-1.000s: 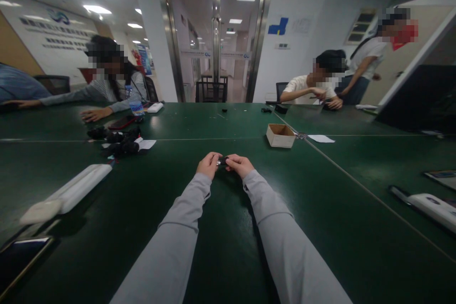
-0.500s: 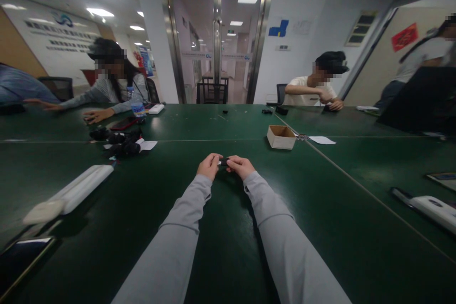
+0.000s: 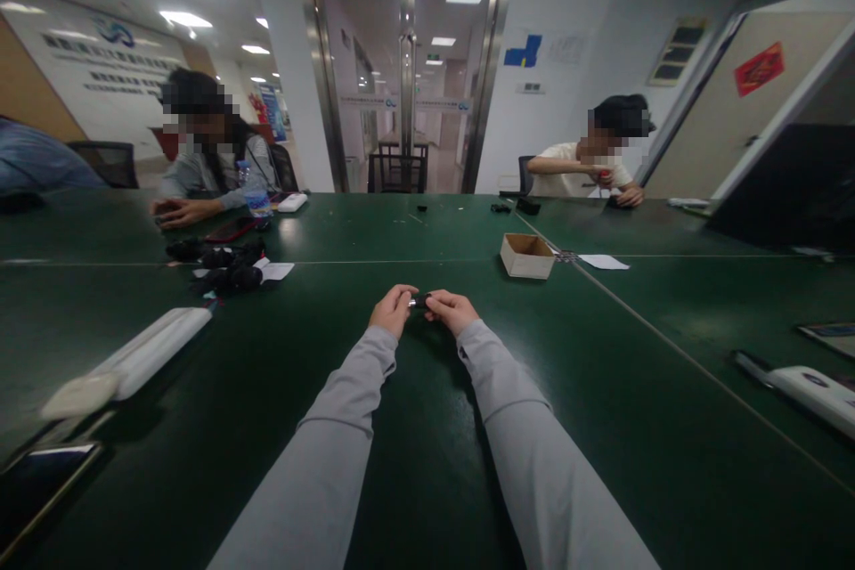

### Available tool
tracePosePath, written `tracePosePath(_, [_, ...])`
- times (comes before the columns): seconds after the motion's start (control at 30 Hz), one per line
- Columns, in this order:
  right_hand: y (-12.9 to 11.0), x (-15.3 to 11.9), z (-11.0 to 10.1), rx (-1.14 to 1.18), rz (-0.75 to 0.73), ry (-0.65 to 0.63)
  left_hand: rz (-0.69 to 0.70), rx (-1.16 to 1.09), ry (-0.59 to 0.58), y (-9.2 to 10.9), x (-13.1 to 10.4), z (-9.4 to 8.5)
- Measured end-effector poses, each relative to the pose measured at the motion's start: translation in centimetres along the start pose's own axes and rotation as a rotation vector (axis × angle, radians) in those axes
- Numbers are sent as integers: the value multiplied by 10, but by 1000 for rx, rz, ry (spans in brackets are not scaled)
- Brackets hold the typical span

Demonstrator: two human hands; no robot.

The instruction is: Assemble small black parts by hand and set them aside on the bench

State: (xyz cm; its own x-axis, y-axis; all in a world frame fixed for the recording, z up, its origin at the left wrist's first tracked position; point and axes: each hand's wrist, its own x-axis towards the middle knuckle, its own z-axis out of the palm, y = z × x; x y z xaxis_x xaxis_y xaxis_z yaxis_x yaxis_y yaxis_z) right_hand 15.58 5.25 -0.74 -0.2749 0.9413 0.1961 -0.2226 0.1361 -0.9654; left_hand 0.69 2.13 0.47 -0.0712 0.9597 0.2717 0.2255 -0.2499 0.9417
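Note:
Between my two hands is a small black piece with a shiny silver end (image 3: 419, 302), held just above the green table (image 3: 427, 383). It is too small for me to name its kind. My left hand (image 3: 392, 310) pinches the silver end at the left. On the other side, the fingers of my right hand (image 3: 452, 310) are closed round the black end. The fingers hide part of the piece.
An open cardboard box (image 3: 526, 260) stands beyond my right hand, near a white paper (image 3: 604, 262). Black gear (image 3: 231, 267) and a long white case (image 3: 150, 352) lie on the left. Two co-workers sit across the table, near a water bottle (image 3: 255, 191).
My hands have hardly moved and keep hold of the piece. The left co-worker's hands have come together. A red item now shows in the right co-worker's hand. A person at far right has left view.

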Motion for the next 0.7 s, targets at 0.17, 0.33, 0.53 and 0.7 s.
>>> tracePosePath(0.17, [0, 1, 0, 14, 12, 33, -17, -115, -79, 3, 0, -2])
tracePosePath(0.33, [0, 1, 0, 8, 16, 24, -9, -73, -61, 3, 0, -1])
tracePosePath(0.53, [-1, 0, 0, 18, 14, 28, -39, -116, -94, 3, -1, -2])
tracePosePath(0.7, [-1, 1, 0, 20, 12, 24, -35, -107, -129, 1, 2, -2])
